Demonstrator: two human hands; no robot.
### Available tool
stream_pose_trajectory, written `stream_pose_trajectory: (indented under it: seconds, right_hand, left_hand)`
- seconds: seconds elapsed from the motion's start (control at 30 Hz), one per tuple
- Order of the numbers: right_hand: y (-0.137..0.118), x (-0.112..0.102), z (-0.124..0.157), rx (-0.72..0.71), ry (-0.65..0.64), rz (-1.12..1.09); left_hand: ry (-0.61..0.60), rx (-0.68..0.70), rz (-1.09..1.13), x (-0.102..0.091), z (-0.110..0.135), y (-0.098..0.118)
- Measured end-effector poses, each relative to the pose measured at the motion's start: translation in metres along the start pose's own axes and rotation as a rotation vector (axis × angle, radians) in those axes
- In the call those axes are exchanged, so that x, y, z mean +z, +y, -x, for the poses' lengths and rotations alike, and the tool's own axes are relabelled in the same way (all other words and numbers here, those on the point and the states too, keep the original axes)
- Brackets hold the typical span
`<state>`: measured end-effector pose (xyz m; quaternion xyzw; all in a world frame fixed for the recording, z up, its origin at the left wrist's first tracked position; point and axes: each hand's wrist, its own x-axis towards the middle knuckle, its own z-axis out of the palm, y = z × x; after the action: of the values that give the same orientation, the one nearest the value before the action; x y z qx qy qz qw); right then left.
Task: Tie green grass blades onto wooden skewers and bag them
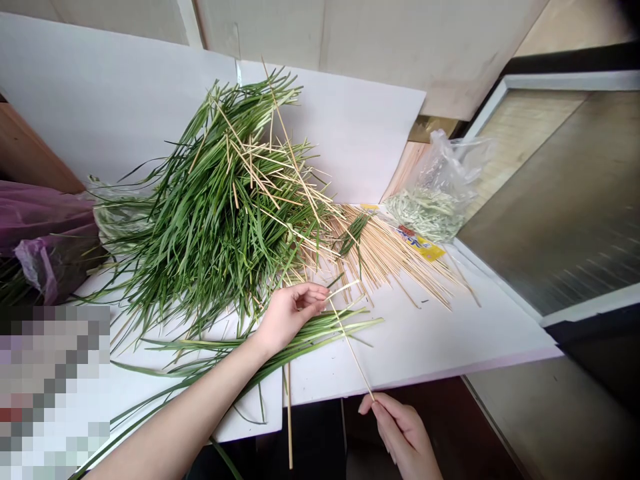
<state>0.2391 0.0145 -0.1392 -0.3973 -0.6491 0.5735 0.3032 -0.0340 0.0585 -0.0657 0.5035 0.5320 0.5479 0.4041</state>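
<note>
My right hand (403,430) grips the lower end of a thin bamboo skewer (358,364) at the table's front edge. The skewer slants up and left to my left hand (293,313), whose fingertips pinch a pale-ended chive stalk (346,289) lying across the skewer's upper tip. Whether the tip pierces the stalk is too small to tell. Under and beside my left hand, several long chives (313,333) lie with their pale ends to the right, and the skewer passes over them. A large pile of chives (200,233) rises behind my left hand.
Loose skewers (390,257) fan out at the back right, and more lie on the pile. A clear bag of pale green shreds (430,207) and a yellow packet (425,247) are at right. Purple plastic (50,220) is at left. One skewer (289,420) overhangs the front edge.
</note>
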Motion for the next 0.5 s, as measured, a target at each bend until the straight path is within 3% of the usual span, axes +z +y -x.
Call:
stream_pose_trajectory:
  seconds: [0.27, 0.5]
  right_hand:
    - [0.0014, 0.0001, -0.0007, -0.016, 0.003, 0.013]
    - [0.0005, 0.0001, -0.0006, -0.02, 0.026, 0.036]
  left_hand:
    - [0.011, -0.051, -0.103, -0.0011, 0.0021, 0.0044]
    - [0.027, -0.055, -0.063, -0.0006, 0.0017, 0.0041]
